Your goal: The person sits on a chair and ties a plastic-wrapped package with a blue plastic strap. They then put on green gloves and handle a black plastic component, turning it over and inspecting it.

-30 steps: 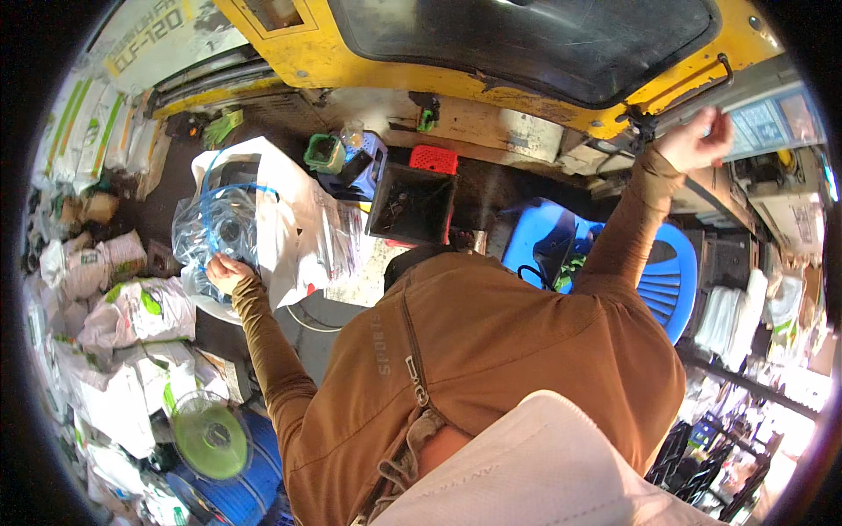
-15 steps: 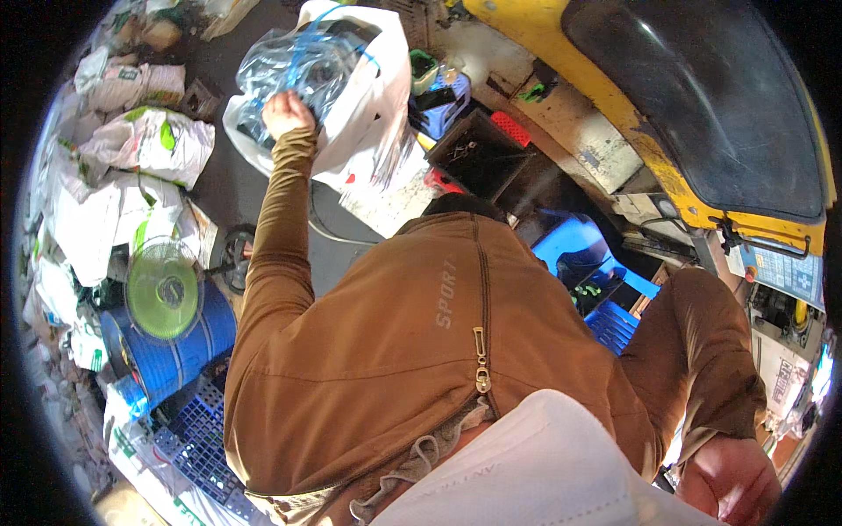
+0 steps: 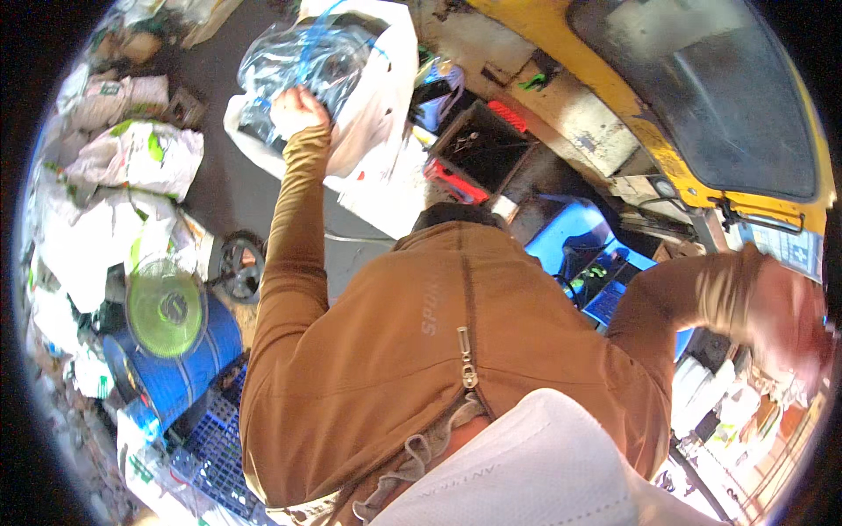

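My left hand [image 3: 300,112] rests with curled fingers on a clear plastic bag [image 3: 263,74] and seems to grip its film. That bag lies bunched inside a large white sack [image 3: 386,96], with a blue strap [image 3: 309,51] across it. What the clear plastic wraps is hard to make out. Out at the right rim, my right hand [image 3: 789,320] is raised and smeared by motion. Its fingers are too blurred to read, and I cannot tell whether it holds anything.
A yellow machine frame [image 3: 631,123] with a dark window stands at the upper right. Ahead are a black open crate [image 3: 482,149] and a blue plastic stool or chair [image 3: 570,237]. On the left are a green fan [image 3: 167,309], a blue drum [image 3: 197,373] and filled white sacks [image 3: 149,158].
My right hand has swung up and outward from low at the right. My left hand has shifted slightly right and stays on the clear plastic bag.
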Available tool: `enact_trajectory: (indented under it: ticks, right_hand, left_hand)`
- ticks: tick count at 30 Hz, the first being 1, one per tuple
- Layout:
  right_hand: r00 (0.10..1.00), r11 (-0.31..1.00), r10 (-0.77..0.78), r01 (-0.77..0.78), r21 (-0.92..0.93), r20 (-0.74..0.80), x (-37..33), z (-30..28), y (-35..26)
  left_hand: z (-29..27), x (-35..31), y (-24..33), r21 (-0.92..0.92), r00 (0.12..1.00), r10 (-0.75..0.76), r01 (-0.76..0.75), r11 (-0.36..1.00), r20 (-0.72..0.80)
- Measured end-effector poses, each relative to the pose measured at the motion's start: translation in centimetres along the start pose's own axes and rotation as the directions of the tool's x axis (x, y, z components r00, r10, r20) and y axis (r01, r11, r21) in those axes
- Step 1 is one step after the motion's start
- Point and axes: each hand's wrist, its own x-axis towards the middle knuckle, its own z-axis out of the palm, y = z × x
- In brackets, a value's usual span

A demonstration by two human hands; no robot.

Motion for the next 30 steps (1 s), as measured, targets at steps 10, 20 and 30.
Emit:
enact_trajectory:
  ticks: [10,20,30]
  right_hand:
    - [0.745,0.561,0.637,-0.624,-0.543,-0.197,-21.9,-10.0,18.1]
    - [0.051,0.334,0.481,-0.934,-0.129,0.875,-36.0,17.3,-1.9]
    - [0.602,0.689,-0.122,-0.521,0.504,0.789,-32.7,34.9,-14.0]
  left_hand:
    - [-0.2,0.1,0.4,0.074,0.999,-0.009,0.007,0.997,0.035]
    - [-0.3,0.0,-0.8,0.031,0.999,-0.037,0.037,0.999,0.002]
    - [-2.2,-0.7,0.8,0.038,0.998,-0.014,0.012,0.999,0.055]
